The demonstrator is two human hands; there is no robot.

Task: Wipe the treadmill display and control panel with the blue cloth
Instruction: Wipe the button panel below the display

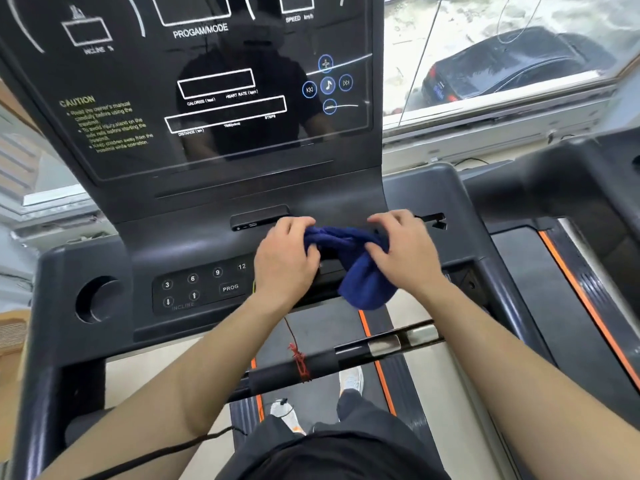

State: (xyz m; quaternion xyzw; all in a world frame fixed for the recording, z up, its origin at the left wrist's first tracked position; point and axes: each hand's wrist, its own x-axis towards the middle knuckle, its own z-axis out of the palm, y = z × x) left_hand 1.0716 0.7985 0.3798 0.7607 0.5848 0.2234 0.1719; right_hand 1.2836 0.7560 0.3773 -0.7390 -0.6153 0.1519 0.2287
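The blue cloth [360, 271] is bunched between both hands above the middle of the control panel [194, 289]. My left hand [285, 258] grips its left end, fingers curled over the top. My right hand [403, 252] pinches its right side, and a loose fold hangs down below. The dark glossy display [214, 84], with white outlined boxes and blue media buttons, rises behind the hands. The cloth and hands hide the panel's centre; number keys and a PROG key show to the left.
A round cup holder [98, 299] sits at the console's left. A handlebar [346, 358] with a red cord tied on crosses below my arms. The belt and my shoes lie beneath. A window to the right shows a parked car [512, 67].
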